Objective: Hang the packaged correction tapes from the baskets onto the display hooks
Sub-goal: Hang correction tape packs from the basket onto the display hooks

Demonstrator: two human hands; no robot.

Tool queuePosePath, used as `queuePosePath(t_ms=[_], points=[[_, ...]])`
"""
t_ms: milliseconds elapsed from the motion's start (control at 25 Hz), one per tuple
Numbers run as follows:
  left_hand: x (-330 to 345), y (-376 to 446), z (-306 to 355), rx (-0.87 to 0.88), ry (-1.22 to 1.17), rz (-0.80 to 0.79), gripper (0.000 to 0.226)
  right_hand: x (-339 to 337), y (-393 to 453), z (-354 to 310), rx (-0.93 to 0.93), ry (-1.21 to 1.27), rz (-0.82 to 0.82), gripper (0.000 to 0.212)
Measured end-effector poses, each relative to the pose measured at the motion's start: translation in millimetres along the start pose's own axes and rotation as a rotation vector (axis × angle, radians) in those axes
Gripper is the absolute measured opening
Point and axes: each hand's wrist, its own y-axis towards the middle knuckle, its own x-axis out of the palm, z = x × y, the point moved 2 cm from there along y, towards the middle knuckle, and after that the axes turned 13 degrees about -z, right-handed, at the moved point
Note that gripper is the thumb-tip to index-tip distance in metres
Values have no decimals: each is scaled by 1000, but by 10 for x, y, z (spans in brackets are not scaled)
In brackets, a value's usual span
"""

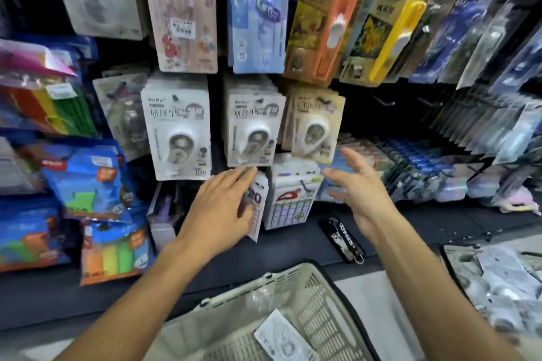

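Both hands are reaching forward over a beige slotted plastic basket [311, 296] that is holding one white packaged correction tape [284, 337]. Left hand [218, 211] is pressing straight fingers against hanging white packs [258, 205]; right hand [359, 190] is hovering spread, holding nothing, beside them.

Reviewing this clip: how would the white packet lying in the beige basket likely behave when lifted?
The white packet looks like a flat card with a clear blister, so it is probably light and fairly stiff. Its glossy face may be slippery. Lying flat on the beige basket floor, it likely needs an edge pinch.
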Motion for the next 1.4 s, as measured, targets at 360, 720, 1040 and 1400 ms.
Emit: queuePosePath(t_ms=[360,720,1040,1400], points=[[2461,-1179,-480,-246,44,-1189,53,345,-852,3299,849,-740,-650,42],[3703,-1217,-492,-200,176,-1149,70,376,-701,4226,694,-1136,-382,71],[4008,-1419,-632,-393,-279,-1210,46,317,-741,4388,948,-589,-318,59],[3367,-1123,-663,-757,-1099,-972,38,65,-792,3418,1001,165,-303,36]])
